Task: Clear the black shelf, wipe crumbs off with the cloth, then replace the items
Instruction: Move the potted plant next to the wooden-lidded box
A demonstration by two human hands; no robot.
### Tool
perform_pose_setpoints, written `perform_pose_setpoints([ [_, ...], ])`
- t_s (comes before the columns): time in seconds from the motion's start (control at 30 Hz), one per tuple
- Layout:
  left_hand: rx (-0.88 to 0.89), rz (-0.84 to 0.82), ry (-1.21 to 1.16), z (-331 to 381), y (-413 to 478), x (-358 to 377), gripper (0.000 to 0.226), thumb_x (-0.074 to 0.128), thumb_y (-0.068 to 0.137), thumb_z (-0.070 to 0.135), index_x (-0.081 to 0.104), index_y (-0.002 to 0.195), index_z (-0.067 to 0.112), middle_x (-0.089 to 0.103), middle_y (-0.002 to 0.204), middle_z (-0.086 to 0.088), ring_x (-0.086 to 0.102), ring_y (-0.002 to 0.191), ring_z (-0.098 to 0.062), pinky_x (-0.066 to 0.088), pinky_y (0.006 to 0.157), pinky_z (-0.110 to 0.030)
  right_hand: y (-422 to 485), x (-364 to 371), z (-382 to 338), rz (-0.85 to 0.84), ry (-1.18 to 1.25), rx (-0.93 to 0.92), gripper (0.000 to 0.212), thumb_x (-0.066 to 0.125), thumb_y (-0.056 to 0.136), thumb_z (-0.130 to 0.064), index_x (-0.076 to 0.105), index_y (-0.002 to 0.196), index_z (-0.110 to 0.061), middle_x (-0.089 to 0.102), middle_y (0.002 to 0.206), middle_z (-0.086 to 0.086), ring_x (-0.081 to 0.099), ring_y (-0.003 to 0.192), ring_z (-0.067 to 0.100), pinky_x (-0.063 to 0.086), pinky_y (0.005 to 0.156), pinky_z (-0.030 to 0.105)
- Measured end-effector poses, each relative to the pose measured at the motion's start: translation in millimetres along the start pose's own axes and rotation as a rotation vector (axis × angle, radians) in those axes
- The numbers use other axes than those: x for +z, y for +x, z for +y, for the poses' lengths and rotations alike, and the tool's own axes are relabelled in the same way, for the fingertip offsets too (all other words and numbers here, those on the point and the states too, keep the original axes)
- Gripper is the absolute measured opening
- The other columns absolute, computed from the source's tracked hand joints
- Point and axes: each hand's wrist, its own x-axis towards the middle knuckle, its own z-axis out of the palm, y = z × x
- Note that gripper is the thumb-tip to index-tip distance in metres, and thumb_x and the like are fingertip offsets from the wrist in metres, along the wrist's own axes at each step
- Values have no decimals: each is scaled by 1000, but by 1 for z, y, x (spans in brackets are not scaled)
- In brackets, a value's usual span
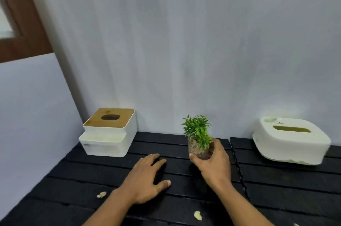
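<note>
The black slatted shelf (276, 179) runs along a pale wall. My right hand (214, 163) grips a small potted plant (198, 137) with green leaves and a clear, soil-filled pot, held at the shelf's middle. My left hand (145, 177) lies flat on the slats to the plant's left, fingers spread, holding nothing. A white tissue box with a wooden lid (108, 133) stands at the back left. A rounded white tissue box (291, 140) sits at the back right. Pale crumbs lie near the front: one (101, 194) at the left, another (198, 215) in the middle. No cloth is in view.
The wall stands directly behind the shelf. At the upper left is a brown wooden frame (24, 28). A seam (238, 166) splits the shelf into two panels right of the plant. Another small crumb (296, 224) shows at the bottom right edge.
</note>
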Motion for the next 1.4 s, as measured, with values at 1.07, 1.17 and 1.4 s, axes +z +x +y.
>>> perform_pose_setpoints([
  [1.07,39,472,33,-23,-43,-18,34,38,87,56,57,88,28,50,90,11,53,81,-13,41,68,-30,-10,76,-35,-278,121,-178,83,81,70,-31,36,140,-27,53,122,-7,51,113,5,44,100,29],
  [1.17,191,505,-65,32,-20,-19,25,42,90,48,56,92,28,52,91,12,54,81,-11,45,69,-32,9,15,-21,-138,75,-204,67,74,78,-27,39,136,-29,52,122,-8,51,114,4,44,98,28],
  [1.4,296,430,-217,174,65,-9,38,46,90,48,48,123,31,48,121,17,52,102,-3,45,80,-25,58,-147,33,197,-73,-298,79,77,72,-45,32,136,-32,44,132,-10,42,119,6,38,97,28],
])
